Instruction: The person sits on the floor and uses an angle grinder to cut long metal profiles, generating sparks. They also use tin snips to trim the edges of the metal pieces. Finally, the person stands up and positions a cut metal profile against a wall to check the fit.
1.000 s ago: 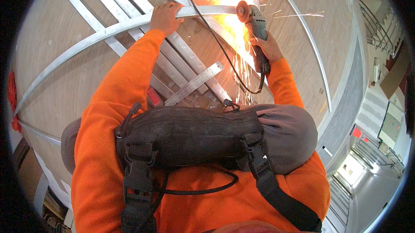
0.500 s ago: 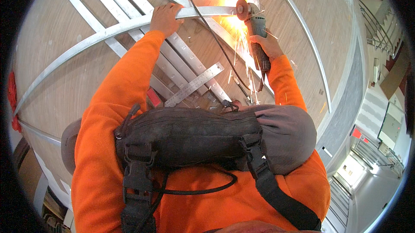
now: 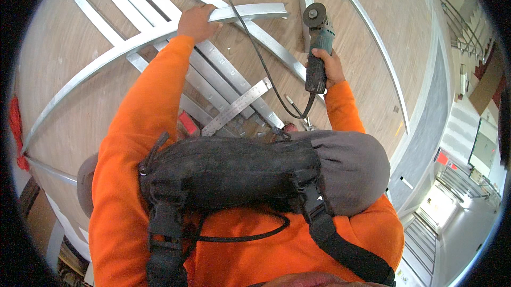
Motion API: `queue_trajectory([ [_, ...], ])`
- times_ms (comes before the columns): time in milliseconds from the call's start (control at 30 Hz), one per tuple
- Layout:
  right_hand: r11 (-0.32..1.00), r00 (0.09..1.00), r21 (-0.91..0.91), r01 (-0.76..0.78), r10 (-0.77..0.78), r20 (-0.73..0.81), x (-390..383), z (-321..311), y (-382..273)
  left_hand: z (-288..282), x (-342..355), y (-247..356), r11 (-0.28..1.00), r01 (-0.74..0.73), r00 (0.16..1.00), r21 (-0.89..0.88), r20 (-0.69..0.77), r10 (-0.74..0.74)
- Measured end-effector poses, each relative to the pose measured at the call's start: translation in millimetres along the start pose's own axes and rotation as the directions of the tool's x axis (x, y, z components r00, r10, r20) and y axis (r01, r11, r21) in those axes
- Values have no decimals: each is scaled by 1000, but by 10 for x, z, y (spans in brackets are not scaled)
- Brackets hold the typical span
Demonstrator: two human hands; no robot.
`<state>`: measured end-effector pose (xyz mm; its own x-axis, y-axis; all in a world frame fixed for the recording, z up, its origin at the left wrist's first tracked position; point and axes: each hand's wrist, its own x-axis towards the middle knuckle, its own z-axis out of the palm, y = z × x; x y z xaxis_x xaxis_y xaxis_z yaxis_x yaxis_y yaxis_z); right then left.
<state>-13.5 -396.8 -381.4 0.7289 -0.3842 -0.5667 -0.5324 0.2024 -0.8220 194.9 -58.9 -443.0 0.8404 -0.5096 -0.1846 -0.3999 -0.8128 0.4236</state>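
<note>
My left hand (image 3: 196, 24) is closed around a long galvanized metal channel (image 3: 254, 11) near its right end. The channel runs from there down to the far left, over other strips. In my right hand (image 3: 331, 67) is a teal and black angle grinder (image 3: 321, 37), gripped by its body. Its dark round disc (image 3: 314, 14) faces up, to the right of the channel's end and apart from it. No sparks show. A black power cord (image 3: 259, 52) loops from the grinder's rear and crosses over the channel.
Several metal channels (image 3: 218, 63) lie diagonally on the wood-look floor (image 3: 351, 37). A perforated flat bar (image 3: 237, 107) and a red block (image 3: 188, 123) are close to my knees. A long strip (image 3: 375, 42) lies on the right; red cord (image 3: 17, 132) is at far left.
The sparks have stopped. The grinder has moved right, off the channel, and its disc now faces up. The left hand and channel have shifted slightly left.
</note>
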Motion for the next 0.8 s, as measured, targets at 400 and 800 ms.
queue_trajectory([
  [400,618,969,-773,144,-247,-17,44,-302,7,23,326,-366,986,-53,961,-155,261,93],
  [800,336,978,-925,177,-168,126,450,-294,-622,96,333,-370,982,-100,971,-161,200,132],
])
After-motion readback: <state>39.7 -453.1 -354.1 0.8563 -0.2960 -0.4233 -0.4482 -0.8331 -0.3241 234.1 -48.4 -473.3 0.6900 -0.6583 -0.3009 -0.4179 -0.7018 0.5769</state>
